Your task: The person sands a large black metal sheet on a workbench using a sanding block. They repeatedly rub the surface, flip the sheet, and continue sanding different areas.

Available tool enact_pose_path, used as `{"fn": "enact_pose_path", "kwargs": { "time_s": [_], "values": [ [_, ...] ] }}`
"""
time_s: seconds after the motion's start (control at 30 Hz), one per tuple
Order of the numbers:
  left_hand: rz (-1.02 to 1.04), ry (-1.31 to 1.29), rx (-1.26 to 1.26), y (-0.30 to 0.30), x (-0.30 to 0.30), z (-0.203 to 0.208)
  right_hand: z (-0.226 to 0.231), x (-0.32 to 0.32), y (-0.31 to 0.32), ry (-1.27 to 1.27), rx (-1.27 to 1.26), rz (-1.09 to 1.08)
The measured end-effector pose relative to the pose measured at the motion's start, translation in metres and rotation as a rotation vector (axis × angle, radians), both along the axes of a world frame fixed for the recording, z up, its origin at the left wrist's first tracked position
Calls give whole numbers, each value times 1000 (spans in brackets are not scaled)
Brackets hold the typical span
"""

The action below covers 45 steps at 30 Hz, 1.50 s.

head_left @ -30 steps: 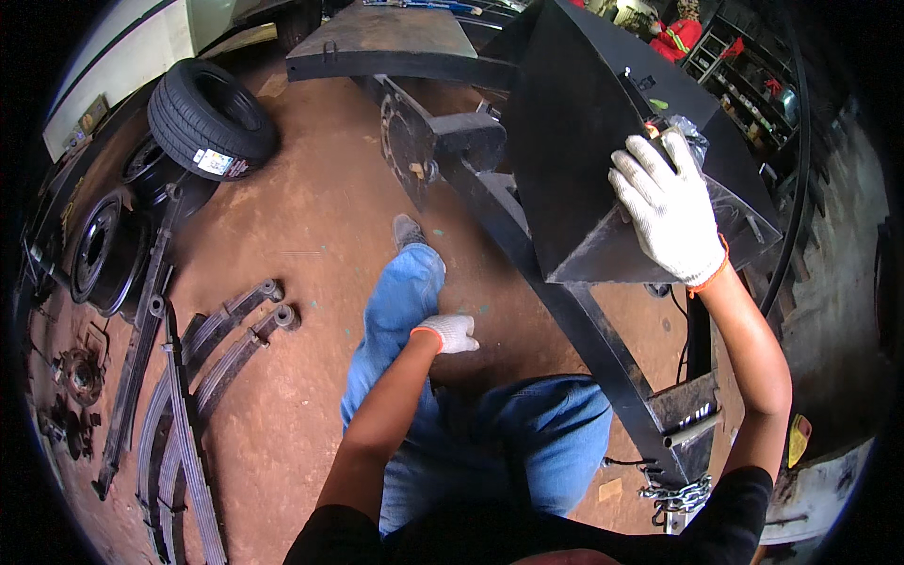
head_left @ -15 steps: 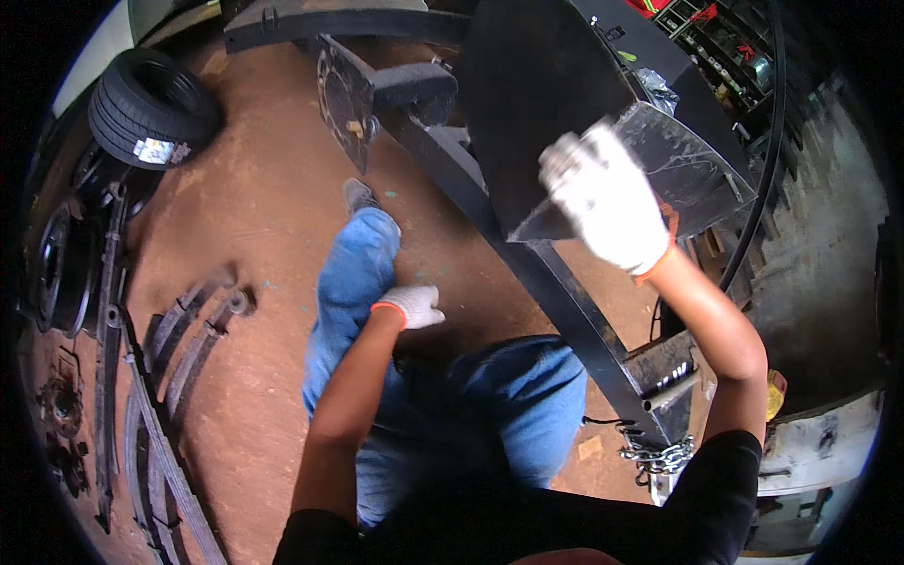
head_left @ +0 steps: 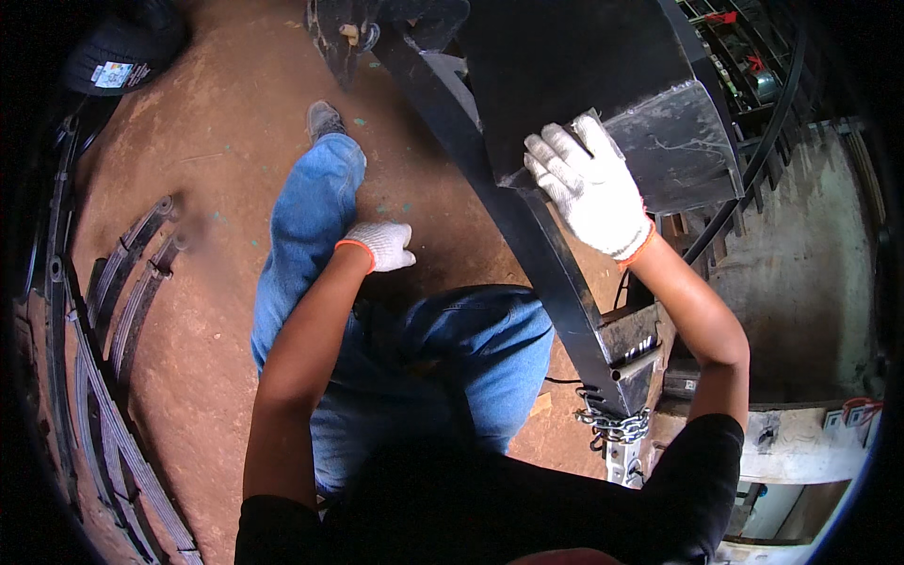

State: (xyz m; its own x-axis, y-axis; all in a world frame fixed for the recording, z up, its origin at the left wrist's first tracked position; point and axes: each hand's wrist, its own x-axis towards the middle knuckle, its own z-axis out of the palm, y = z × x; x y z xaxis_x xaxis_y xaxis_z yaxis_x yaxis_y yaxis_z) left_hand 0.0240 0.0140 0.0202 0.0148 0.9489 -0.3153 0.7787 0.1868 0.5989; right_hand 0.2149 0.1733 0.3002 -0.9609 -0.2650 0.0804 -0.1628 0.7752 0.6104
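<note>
A white knitted glove with an orange cuff covers my right hand (head_left: 590, 188). Its fingers lie stretched out and slightly apart over the lower edge of a black sheet-metal box (head_left: 574, 66), beside its scuffed grey side panel (head_left: 673, 141). A thin greyish edge shows by the fingertips; I cannot tell whether it is a separate piece. My left hand (head_left: 381, 247), gloved the same way, is beside my bent knee in blue jeans, fingers curled in and nothing visible in them. Below the box runs a long black steel beam (head_left: 537, 250).
Curved leaf springs (head_left: 118, 377) lie on the brown floor at the left, with a tyre (head_left: 127, 47) above them. A chain (head_left: 617, 428) wraps the beam's near end. Shelves with tools (head_left: 744, 56) stand at the upper right. A pale metal panel (head_left: 800, 443) is at the lower right.
The view has shifted, so the floor things sit further left and higher. My right hand, blurred before, now lies sharp on the box's lower edge. The left stays curled by the knee.
</note>
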Motion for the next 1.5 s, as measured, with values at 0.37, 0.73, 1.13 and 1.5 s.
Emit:
{"fn": "enact_pose_path", "kwargs": {
  "time_s": [0.37,0.73,1.13,1.5],
  "values": [
    [7,13,-47,-6,-12,-8,31,-24,-27,116,131,-25],
    [-48,38,-39,-5,-1,-9,28,-22,-13,11,88,57],
    [-33,9,-8,-2,-1,-12,14,-13,-8,-34,79,33],
    [-36,32,-87,-2,-1,-20,-3,-6,2,107,173,-10]
  ]
}}
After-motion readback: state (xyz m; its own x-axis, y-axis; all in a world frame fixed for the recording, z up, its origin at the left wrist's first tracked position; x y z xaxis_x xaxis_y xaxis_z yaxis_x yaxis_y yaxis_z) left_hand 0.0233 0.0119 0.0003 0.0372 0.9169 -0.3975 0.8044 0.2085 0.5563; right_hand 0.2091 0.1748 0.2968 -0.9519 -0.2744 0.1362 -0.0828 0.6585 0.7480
